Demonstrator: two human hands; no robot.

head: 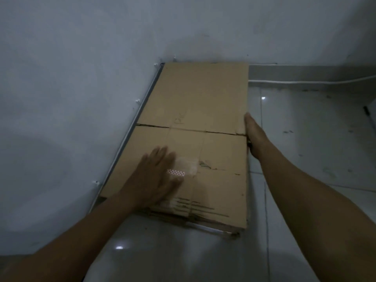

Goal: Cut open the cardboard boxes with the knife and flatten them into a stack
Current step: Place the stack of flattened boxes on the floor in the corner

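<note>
The left hand (pixel 156 176) is laid flat on top of the flattened cardboard (pixel 203 94), fingers straight and spread, partly over a patch of clear tape (pixel 188 164); nothing is gripped by it. The right hand (pixel 253 135) is set edge-on against the sheet's right side, fingers straight along the edge. Its thumb is hidden, so a pinch underneath cannot be ruled out, but it reads as released and pushing. Under both hands the cardboard is spread on the tiled floor (pixel 305 139), its left and far edges tucked against the wall (pixel 61 98). More layers are seen poking out at the near edge, so a stack is judged to be forming. No knife is seen. Step judged: top sheet being squared and pressed down. For a clean result, weight should be put through the left palm while the side is nudged by the right hand until the edges match the layers beneath, and the cracked fold between the hands should be pressed flat. Beyond the right hand a white cable (pixel 305 82) is run along the skirting.
</note>
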